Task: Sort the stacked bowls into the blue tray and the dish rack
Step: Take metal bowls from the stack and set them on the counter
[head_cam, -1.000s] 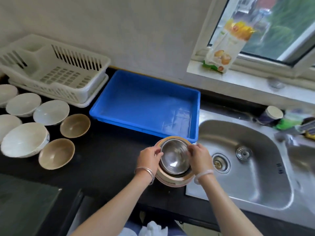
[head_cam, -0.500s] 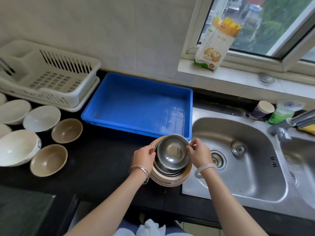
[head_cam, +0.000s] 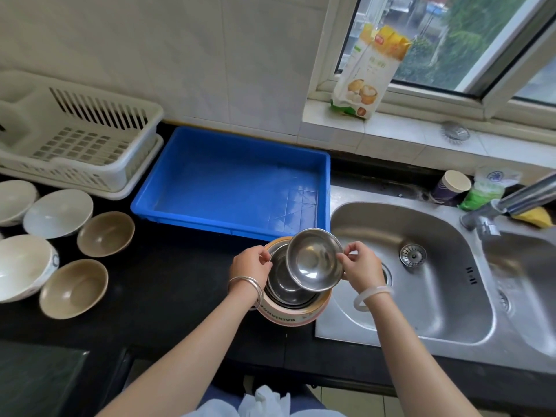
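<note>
Small steel bowl [head_cam: 314, 260] is tilted, lifted partly clear of the stack [head_cam: 293, 291], which sits at the front of the black worktop [head_cam: 168, 284] right by the sink's [head_cam: 421, 266] left rim. Right hand [head_cam: 362, 266] pinches the small bowl's right rim, thumb + forefinger closed on it. Left hand [head_cam: 251, 266] has fingers curled narrow on the left rim of the next steel bowl in the stack; can't tell how firm the hold is. Stack = steel bowls nested in a pink-sided outer bowl w/ lettering.

Blue tray [head_cam: 234, 188] is just behind the stack, toward the wall, nothing in it. White dish rack [head_cam: 78, 139] stands left of the tray at the worktop's back-left, touching or nearly so. Loose bowls at the left edge: two tan bowls [head_cam: 90, 260] and several white bowls [head_cam: 45, 227], all upright. A bag [head_cam: 368, 70] leans on the windowsill.
</note>
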A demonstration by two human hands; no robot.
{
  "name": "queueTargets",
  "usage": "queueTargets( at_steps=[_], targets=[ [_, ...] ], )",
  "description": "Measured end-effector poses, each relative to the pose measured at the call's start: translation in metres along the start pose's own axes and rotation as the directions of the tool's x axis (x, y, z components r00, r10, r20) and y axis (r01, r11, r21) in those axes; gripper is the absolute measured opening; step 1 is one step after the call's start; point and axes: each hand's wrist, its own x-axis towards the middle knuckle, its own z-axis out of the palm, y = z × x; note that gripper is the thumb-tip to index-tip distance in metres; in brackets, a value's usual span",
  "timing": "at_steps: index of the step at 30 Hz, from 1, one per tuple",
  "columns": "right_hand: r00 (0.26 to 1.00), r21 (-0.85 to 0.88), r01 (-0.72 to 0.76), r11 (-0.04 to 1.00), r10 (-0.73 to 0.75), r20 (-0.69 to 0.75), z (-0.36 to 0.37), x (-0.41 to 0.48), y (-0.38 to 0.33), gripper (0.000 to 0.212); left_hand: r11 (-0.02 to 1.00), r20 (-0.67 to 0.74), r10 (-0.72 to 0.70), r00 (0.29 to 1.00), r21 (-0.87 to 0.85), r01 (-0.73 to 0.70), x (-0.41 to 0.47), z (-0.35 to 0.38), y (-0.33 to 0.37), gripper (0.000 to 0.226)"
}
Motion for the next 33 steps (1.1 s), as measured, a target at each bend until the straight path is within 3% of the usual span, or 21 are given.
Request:
queueTargets(
  at_steps=[6,12,16,25,33],
  targets=[
    [1.000,0.044,-0.009,0.999,0.009,0.001,-0.003,-0.001,0.002,0.015,1.000,0.014,-0.008,1.000,-0.019,0.008,0.002,0.001,0.002,0.007],
    [1.000,0.069,0.010,0.998,-0.009,-0.015,-0.010,-0.003,-0.006,0.006,0.960,0.021,-0.088,0.996,-0.265,0.090,0.001,-0.003,-0.003,0.010],
    [0.999,0.157,0.049,0.986,-0.049,-0.005,-0.011,-0.004,-0.022,0.016,0.901,0.012,-0.131,0.991,-0.416,0.124,-0.001,-0.020,-0.008,0.014],
    [0.984,0.194,0.116,0.974,-0.139,0.112,0.020,-0.005,-0.071,0.011,0.709,-0.073,-0.315,0.946,-0.681,0.183,-0.012,-0.076,-0.049,0.009],
    [0.927,0.096,0.169,0.981,-0.192,0.322,0.114,-0.005,-0.101,0.005,0.493,-0.088,-0.547,0.832,-0.837,0.236,-0.040,-0.110,-0.130,0.011]
  ],
)
